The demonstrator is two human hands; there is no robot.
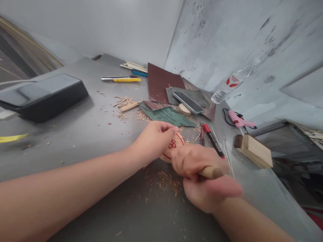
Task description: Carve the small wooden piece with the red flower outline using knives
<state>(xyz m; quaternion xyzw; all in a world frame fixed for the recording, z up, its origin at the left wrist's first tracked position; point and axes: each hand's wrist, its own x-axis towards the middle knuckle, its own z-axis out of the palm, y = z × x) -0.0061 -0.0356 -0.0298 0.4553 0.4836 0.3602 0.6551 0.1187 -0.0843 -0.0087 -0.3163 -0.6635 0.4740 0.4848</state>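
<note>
Wooden disc (172, 144) sits between my hands, just left of my right hand (199, 186), which grips a wooden handle (209, 172). My left hand (155, 137) pinches the disc's edge.

Cool, diffuse light, moderately bright, leaves a soft sheen on the desk (83, 141) and pale glare on the dark screen (37, 89). Shadows are faint; the desk darkens nearest the camera. The right hand (203, 173) is motion-blurred, the left hand (156, 139) clearer. Wide-angle distortion stretches the edges.
</note>
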